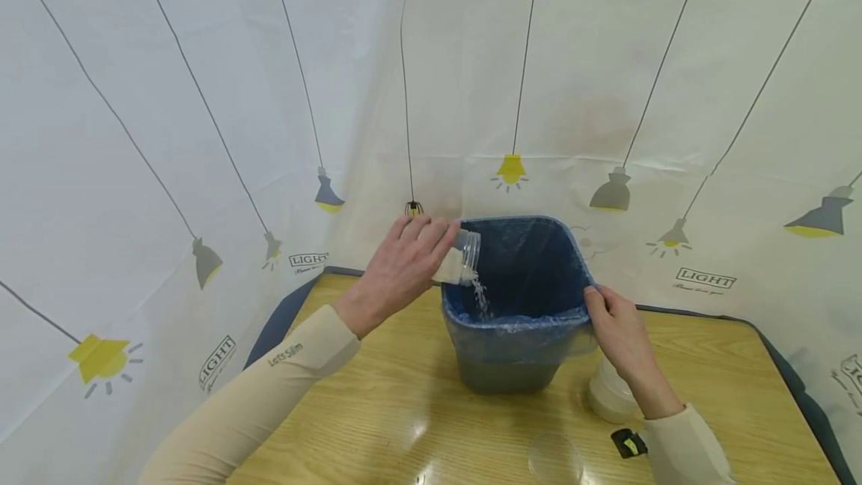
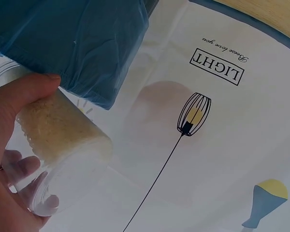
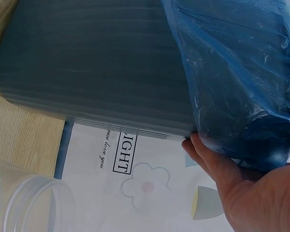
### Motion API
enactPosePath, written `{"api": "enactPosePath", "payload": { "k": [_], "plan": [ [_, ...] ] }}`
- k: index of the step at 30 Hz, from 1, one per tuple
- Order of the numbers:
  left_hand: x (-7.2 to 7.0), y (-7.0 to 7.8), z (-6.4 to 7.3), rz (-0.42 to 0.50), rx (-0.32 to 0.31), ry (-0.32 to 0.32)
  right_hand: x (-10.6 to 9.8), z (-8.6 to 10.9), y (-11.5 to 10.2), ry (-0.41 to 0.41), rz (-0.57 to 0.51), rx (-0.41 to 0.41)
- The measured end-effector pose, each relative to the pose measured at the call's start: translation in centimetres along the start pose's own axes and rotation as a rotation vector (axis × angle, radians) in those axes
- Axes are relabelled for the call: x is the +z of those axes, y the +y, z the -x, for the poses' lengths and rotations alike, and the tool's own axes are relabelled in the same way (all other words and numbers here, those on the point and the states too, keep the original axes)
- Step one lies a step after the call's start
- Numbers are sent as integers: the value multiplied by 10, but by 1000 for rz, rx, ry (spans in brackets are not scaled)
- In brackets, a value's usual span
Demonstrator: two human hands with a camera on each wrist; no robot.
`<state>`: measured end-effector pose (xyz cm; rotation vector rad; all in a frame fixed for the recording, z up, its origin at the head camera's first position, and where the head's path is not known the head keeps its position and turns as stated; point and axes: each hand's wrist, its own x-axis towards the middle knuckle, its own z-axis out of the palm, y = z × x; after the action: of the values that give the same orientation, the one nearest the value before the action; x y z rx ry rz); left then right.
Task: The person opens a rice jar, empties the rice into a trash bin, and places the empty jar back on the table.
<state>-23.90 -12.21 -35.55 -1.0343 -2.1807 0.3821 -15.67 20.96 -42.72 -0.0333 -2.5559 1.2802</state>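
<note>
My left hand (image 1: 408, 264) grips a clear plastic jar (image 2: 63, 140) tipped on its side, its open mouth over the rim of a trash bin (image 1: 505, 365). White grains (image 1: 480, 296) spill from the mouth into the bin, and more pale grain lies along the jar's lower wall. A thin blue bag (image 3: 237, 63) lines the bin and folds down over its rim. On the bin's right side, my right hand (image 1: 622, 328) holds the rim and the liner, thumb on top and fingers underneath.
Behind my right hand stands a second clear jar (image 1: 609, 395) with pale contents, lidless in the right wrist view. A clear round lid (image 1: 555, 459) and a small black-and-yellow object (image 1: 629, 443) lie on the wooden table (image 1: 377, 403). A lamp-printed white sheet (image 1: 458, 81) hangs behind.
</note>
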Motion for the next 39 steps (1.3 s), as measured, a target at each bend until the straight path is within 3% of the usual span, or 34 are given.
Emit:
{"api": "enactPosePath", "payload": {
  "k": [5, 24, 39],
  "plan": [
    [-1, 2, 2, 16, 7, -22, 0, 0, 0, -3, -6, -5],
    [3, 5, 2, 6, 55, 41, -1, 1, -2, -7, -10, 3],
    [-1, 6, 3, 11, 67, -4, -1, 1, -2, -18, -6, 15]
  ]
}}
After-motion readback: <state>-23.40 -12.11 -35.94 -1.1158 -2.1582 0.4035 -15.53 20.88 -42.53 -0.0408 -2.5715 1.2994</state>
